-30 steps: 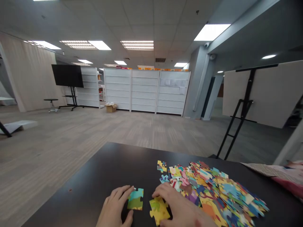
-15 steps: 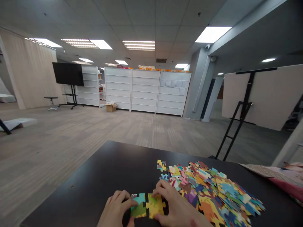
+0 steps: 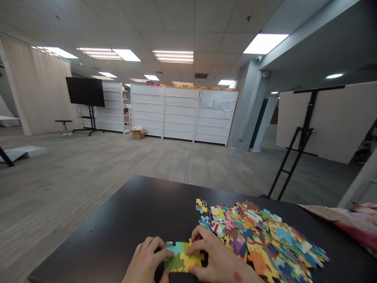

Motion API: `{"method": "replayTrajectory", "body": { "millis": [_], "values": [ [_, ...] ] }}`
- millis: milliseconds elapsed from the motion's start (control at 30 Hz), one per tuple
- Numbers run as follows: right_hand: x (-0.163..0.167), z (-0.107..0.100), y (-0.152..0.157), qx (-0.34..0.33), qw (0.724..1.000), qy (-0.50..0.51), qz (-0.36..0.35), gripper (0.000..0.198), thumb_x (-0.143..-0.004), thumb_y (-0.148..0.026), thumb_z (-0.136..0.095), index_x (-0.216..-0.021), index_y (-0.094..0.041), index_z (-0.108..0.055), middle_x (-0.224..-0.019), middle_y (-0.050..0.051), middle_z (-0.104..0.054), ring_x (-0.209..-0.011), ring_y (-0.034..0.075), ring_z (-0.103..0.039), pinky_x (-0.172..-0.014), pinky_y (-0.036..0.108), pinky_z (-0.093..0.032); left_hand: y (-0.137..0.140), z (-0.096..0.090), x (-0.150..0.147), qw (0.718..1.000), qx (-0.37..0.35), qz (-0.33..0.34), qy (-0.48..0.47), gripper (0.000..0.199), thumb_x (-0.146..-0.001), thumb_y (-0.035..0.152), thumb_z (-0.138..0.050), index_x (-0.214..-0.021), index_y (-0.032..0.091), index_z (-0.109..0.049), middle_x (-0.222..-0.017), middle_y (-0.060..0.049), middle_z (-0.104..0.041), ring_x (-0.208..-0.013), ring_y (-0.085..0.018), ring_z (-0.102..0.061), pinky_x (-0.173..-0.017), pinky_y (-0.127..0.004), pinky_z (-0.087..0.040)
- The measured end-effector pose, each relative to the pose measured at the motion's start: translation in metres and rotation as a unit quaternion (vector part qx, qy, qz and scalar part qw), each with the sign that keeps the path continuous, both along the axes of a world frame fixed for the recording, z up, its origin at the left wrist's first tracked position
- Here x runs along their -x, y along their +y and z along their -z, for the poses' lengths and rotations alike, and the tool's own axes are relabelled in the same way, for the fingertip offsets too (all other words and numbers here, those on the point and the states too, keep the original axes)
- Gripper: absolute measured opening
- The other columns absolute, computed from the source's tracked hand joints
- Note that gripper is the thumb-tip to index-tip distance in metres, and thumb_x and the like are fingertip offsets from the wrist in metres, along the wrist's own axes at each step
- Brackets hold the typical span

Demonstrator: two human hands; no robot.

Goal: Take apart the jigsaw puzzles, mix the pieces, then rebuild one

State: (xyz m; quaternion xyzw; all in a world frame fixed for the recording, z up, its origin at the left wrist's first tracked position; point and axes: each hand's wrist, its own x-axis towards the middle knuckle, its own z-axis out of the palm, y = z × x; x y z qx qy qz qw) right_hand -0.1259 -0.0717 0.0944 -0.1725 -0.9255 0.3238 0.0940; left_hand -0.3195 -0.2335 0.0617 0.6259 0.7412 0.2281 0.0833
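Note:
At the near edge of a black table (image 3: 132,212), my left hand (image 3: 145,261) pinches a teal and green puzzle piece (image 3: 174,257). Beside it, my right hand (image 3: 219,261) presses its fingers on a yellow puzzle piece (image 3: 193,260). The two pieces touch edge to edge and look joined. A large heap of colourful loose puzzle pieces (image 3: 259,236) lies just right of my right hand. One small yellow piece (image 3: 202,205) sits apart at the heap's far left.
A patterned pink and beige cloth (image 3: 350,222) lies at the table's right edge. A black easel (image 3: 294,153) with a white board stands beyond the table. White shelving units (image 3: 182,114), a black screen on a stand (image 3: 85,92), a stool and a cardboard box line the far wall.
My hands slid the two pieces toward each other. A second ago they lay apart with a gap between them; now their edges meet.

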Motion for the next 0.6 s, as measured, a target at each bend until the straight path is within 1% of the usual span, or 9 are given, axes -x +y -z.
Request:
{"method": "replayTrajectory", "body": {
  "millis": [67,200,267,367,400,533,567,600],
  "values": [
    [0.0,0.0,0.0,-0.005,1.0,0.004,-0.001,0.032,-0.068,-0.025,-0.075,-0.099,-0.029,-0.078,-0.115,0.002,-0.057,-0.102,0.019,-0.061,-0.092,0.029,-0.048,0.0,0.002,-0.001,1.0,-0.004,0.004,0.009,0.045,-0.076,0.014,-0.061,-0.111,0.039,-0.073,-0.113,-0.002,-0.067,-0.109,-0.026,-0.06,-0.092,-0.037,-0.047],
    [-0.001,0.001,-0.001,-0.016,1.0,0.008,-0.005,0.033,-0.069,-0.025,-0.075,-0.101,-0.03,-0.078,-0.114,0.001,-0.057,-0.101,0.018,-0.061,-0.09,0.028,-0.048,0.002,0.009,-0.002,0.998,-0.014,0.049,0.045,0.062,-0.072,0.006,-0.059,-0.118,0.046,-0.069,-0.129,0.0,-0.065,-0.118,-0.027,-0.057,-0.094,-0.037,-0.048],
    [-0.001,0.001,-0.001,-0.019,1.0,0.006,-0.008,0.032,-0.069,-0.026,-0.075,-0.101,-0.03,-0.077,-0.113,0.001,-0.058,-0.1,0.019,-0.061,-0.088,0.028,-0.048,0.003,0.011,-0.002,0.996,-0.006,0.068,0.052,0.066,-0.071,0.004,-0.058,-0.119,0.049,-0.068,-0.129,0.002,-0.065,-0.118,-0.028,-0.058,-0.093,-0.036,-0.048],
    [-0.002,0.002,0.0,-0.016,1.0,0.007,-0.015,0.034,-0.069,-0.026,-0.076,-0.103,-0.029,-0.076,-0.114,0.002,-0.057,-0.101,0.019,-0.06,-0.089,0.029,-0.048,0.005,0.014,-0.001,0.996,0.009,0.073,0.043,0.067,-0.071,0.004,-0.057,-0.118,0.051,-0.067,-0.13,0.005,-0.066,-0.119,-0.027,-0.059,-0.094,-0.037,-0.049],
    [-0.002,0.002,0.001,-0.011,1.0,0.01,-0.02,0.038,-0.068,-0.025,-0.077,-0.106,-0.028,-0.074,-0.116,0.003,-0.057,-0.102,0.019,-0.06,-0.091,0.029,-0.047,0.005,0.014,-0.001,0.997,0.014,0.067,0.039,0.066,-0.071,0.004,-0.057,-0.118,0.05,-0.067,-0.131,0.004,-0.066,-0.12,-0.028,-0.058,-0.096,-0.038,-0.049],
    [-0.003,0.005,0.008,-0.002,0.999,0.019,-0.035,0.071,-0.057,-0.029,-0.087,-0.124,-0.022,-0.064,-0.125,0.007,-0.056,-0.113,0.024,-0.056,-0.1,0.033,-0.045,0.007,0.017,0.002,0.999,0.03,0.015,0.011,0.063,-0.069,0.008,-0.059,-0.124,0.038,-0.066,-0.141,-0.001,-0.06,-0.132,-0.029,-0.052,-0.105,-0.041,-0.046],
    [-0.004,0.006,0.009,-0.007,0.999,0.022,-0.039,0.075,-0.056,-0.032,-0.088,-0.126,-0.022,-0.063,-0.128,0.008,-0.055,-0.117,0.025,-0.055,-0.103,0.035,-0.044,0.008,0.019,0.003,0.999,0.031,0.01,0.006,0.063,-0.068,0.009,-0.06,-0.125,0.037,-0.066,-0.143,-0.001,-0.059,-0.134,-0.029,-0.05,-0.106,-0.04,-0.046],
    [-0.005,0.007,0.01,-0.015,0.999,0.023,-0.044,0.076,-0.056,-0.035,-0.089,-0.126,-0.023,-0.063,-0.129,0.008,-0.055,-0.119,0.026,-0.053,-0.104,0.036,-0.043,0.008,0.021,0.004,1.0,0.029,0.012,0.004,0.064,-0.069,0.01,-0.06,-0.127,0.037,-0.065,-0.145,-0.001,-0.058,-0.136,-0.029,-0.049,-0.108,-0.039,-0.045]
  ]
}}
